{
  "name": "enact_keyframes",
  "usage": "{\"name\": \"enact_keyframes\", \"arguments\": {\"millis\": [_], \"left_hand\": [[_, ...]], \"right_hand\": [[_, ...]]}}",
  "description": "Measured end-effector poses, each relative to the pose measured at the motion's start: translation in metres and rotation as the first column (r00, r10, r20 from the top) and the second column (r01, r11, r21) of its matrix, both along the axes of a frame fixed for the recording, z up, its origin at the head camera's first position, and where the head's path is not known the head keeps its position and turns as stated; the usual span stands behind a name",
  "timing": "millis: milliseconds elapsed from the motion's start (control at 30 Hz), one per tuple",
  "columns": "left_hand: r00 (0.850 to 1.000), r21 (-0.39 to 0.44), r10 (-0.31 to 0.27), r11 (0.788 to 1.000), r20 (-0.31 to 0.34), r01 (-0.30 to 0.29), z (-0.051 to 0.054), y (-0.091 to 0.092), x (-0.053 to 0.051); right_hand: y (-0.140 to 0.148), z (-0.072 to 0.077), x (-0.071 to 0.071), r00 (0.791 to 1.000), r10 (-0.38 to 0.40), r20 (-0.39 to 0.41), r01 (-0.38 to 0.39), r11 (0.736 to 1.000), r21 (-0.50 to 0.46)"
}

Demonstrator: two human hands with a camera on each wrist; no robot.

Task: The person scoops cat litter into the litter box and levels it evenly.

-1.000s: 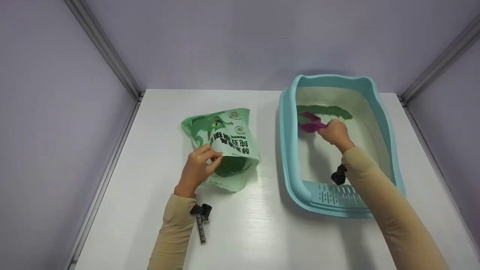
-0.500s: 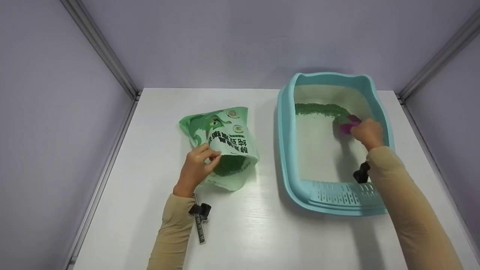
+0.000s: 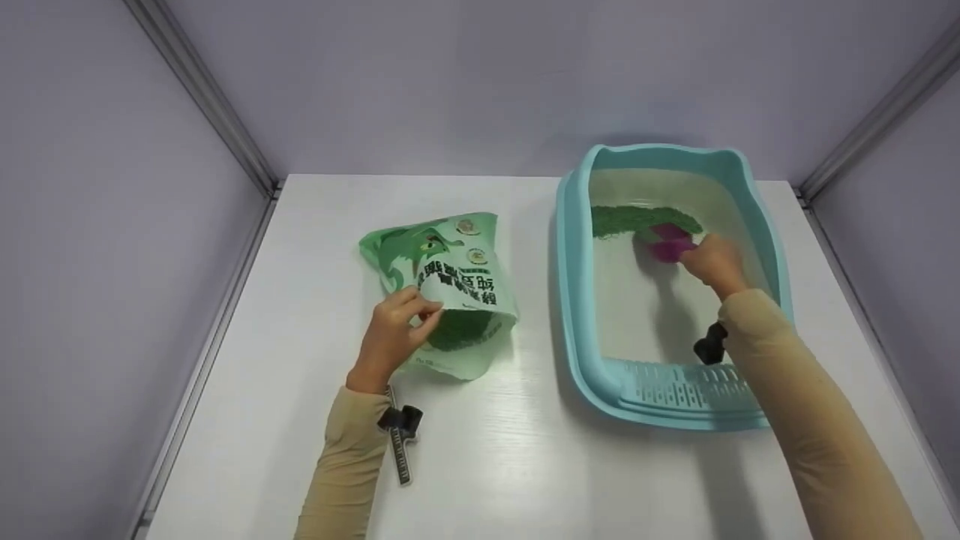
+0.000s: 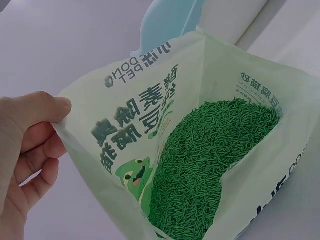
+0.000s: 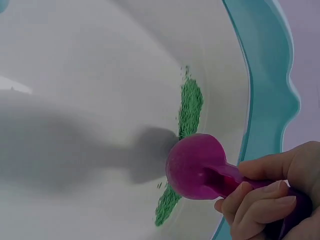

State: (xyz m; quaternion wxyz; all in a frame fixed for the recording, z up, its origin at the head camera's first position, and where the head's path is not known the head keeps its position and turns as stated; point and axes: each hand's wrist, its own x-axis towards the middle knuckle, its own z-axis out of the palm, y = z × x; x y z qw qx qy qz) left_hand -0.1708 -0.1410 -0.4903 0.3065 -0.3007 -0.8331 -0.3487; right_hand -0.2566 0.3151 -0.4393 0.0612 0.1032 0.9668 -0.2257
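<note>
My left hand (image 3: 392,334) pinches the mouth edge of a green and white bag (image 3: 469,281); in the left wrist view, thumb and fingers hold its rim and green pellets (image 4: 200,160) fill the inside. My right hand (image 3: 716,264) grips the handle of a purple scoop (image 3: 670,247) inside a light-blue tray (image 3: 576,300). The scoop is over a strip of green pellets (image 3: 626,220) near the tray's back. In the right wrist view the scoop (image 5: 195,165) hides the middle of that strip (image 5: 191,107); what it holds cannot be seen there.
A slotted step (image 3: 675,390) forms the tray's front end. A small ruler-like strip (image 3: 401,457) lies on the white table (image 3: 487,450) beneath the left wrist. Walls (image 3: 450,90) stand behind and at both sides.
My right hand with the scoop moved right across the tray, then a little back to the left. The pellet strip looks thicker than before. My left hand keeps its hold on the bag.
</note>
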Motion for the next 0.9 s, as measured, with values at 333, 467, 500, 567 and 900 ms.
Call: {"name": "enact_keyframes", "arguments": {"millis": [333,467,500,567,900], "left_hand": [[1.000,0.000,0.001,1.000,-0.010,-0.001,0.000,0.000,0.000],[1.000,-0.004,0.001,1.000,-0.003,-0.001,0.000,0.000,-0.001],[1.000,-0.005,0.000,1.000,0.004,0.000,0.000,0.000,-0.001],[1.000,-0.003,-0.004,1.000,0.018,0.004,0.000,0.000,-0.001],[1.000,0.013,-0.013,1.000,0.028,0.013,-0.001,0.000,-0.001]], "right_hand": [[0.037,0.003,0.008,0.993,-0.112,0.025,0.112,0.994,-0.009],[0.038,0.012,0.011,0.992,-0.107,0.061,0.106,0.994,0.028],[0.038,0.014,0.012,0.991,-0.115,0.071,0.112,0.993,0.050],[0.039,0.016,0.014,0.986,-0.135,0.094,0.127,0.988,0.088],[0.040,0.017,0.021,0.986,-0.122,0.114,0.107,0.986,0.130]]}}
